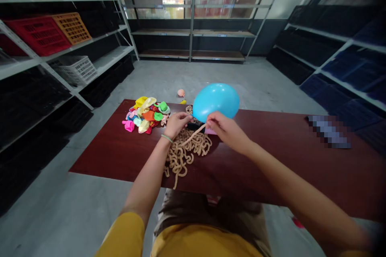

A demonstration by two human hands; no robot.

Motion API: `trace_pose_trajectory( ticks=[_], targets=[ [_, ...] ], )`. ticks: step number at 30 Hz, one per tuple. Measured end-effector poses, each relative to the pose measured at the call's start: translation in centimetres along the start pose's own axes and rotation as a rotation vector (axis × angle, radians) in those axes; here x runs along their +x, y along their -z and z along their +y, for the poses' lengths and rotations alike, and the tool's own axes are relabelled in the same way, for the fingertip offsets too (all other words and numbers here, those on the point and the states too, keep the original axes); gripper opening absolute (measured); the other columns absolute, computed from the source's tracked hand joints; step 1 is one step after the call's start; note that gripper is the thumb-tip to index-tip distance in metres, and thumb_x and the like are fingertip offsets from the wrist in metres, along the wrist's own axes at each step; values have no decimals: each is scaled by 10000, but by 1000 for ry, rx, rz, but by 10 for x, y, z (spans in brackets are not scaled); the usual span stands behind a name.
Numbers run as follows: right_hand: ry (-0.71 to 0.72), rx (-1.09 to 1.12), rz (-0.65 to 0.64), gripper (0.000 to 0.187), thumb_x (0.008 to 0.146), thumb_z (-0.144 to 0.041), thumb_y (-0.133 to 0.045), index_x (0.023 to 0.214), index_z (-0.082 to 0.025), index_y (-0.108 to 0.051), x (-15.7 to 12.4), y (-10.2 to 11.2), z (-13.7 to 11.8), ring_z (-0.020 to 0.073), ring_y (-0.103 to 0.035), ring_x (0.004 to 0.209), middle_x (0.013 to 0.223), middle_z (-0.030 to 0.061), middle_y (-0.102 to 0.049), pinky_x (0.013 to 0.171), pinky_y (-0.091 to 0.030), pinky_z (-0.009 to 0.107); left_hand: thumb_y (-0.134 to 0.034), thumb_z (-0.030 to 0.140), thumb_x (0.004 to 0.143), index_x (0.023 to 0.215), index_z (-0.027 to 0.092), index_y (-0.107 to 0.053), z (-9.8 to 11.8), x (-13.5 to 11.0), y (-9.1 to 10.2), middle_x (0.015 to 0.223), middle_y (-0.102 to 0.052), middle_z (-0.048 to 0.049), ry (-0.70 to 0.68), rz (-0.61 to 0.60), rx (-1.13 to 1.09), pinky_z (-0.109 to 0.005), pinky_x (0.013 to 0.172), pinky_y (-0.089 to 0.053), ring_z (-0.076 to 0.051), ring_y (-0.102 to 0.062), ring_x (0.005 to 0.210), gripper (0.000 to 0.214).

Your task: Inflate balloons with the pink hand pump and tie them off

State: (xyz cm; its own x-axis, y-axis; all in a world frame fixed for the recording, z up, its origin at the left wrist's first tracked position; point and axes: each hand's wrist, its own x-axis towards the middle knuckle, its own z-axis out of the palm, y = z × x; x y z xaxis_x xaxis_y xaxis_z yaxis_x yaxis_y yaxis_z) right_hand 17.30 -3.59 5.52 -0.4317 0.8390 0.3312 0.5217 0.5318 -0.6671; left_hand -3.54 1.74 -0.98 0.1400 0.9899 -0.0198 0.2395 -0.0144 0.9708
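Note:
An inflated blue balloon (216,99) is above the far edge of the dark red table (265,156). At its lower left side, my left hand (177,124) is closed, its thumb and fingers pinching what looks like the balloon's neck. My right hand (224,129) is closed on the end of a beige cord (195,134), just under the balloon. That strand slopes down left to a tangled heap of beige cord (177,158) on the table. Partly hidden between my hands lie a black object (194,127) and something pink (210,131).
A pile of uninflated coloured balloons (147,115) lies left of my left hand. A blurred-out object (328,130) rests at the table's right. A small peach balloon (181,92) is beyond the far edge. Shelves with crates (39,34) stand around.

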Motion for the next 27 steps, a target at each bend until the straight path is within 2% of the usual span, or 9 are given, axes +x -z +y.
trace_pose_trajectory(
  ticks=[6, 10, 14, 18, 21, 24, 27],
  targets=[
    [11, 62, 111, 170, 972, -375, -429, 948, -227, -507, 35, 44, -21, 130, -576, 698, 825, 0, -648, 670, -448, 292, -616, 456, 787, 824, 154, -697, -6, 3, -5, 757, -677, -33, -52, -14, -41, -201, 471, -414, -104, -524, 553, 315],
    [81, -71, 219, 148, 968, -354, -452, 946, -227, -524, 61, 61, -28, 139, -581, 732, 824, -2, -644, 702, -442, 301, -587, 466, 815, 827, 155, -690, -8, 2, -7, 714, -658, -21, -107, 6, 33, -215, 500, -411, -117, -529, 564, 327],
    [127, -189, 302, 174, 983, -357, -409, 961, -228, -523, 90, 71, -31, 147, -576, 746, 807, 2, -628, 703, -432, 308, -552, 459, 855, 844, 169, -708, -9, 0, -9, 727, -668, -16, -228, 62, 215, -237, 604, -411, -137, -559, 646, 330],
    [144, -205, 377, 191, 995, -343, -368, 964, -227, -517, 119, 68, -31, 139, -572, 735, 783, -1, -624, 699, -429, 301, -562, 424, 872, 893, 181, -721, -9, -1, -10, 811, -683, -34, -318, 142, 375, -265, 707, -411, -161, -586, 751, 291],
    [150, -219, 397, 202, 990, -346, -378, 941, -224, -531, 132, 59, -29, 135, -577, 720, 763, -3, -630, 674, -423, 289, -570, 415, 877, 870, 194, -723, -9, 0, -11, 785, -638, -34, -363, 161, 446, -273, 724, -417, -162, -568, 750, 269],
    [112, -265, 349, 197, 968, -342, -429, 899, -224, -571, 132, 44, -23, 141, -588, 698, 743, 1, -645, 639, -413, 283, -596, 408, 867, 849, 208, -736, -9, 1, -10, 789, -574, -40, -421, 242, 510, -301, 773, -439, -176, -550, 791, 245],
    [47, -325, 273, 192, 950, -326, -456, 884, -236, -613, 120, 26, -14, 162, -615, 712, 773, 11, -676, 632, -411, 294, -658, 377, 829, 855, 213, -747, -10, 1, -9, 949, -563, -77, -490, 400, 536, -366, 897, -441, -217, -546, 959, 188]
  ],
)
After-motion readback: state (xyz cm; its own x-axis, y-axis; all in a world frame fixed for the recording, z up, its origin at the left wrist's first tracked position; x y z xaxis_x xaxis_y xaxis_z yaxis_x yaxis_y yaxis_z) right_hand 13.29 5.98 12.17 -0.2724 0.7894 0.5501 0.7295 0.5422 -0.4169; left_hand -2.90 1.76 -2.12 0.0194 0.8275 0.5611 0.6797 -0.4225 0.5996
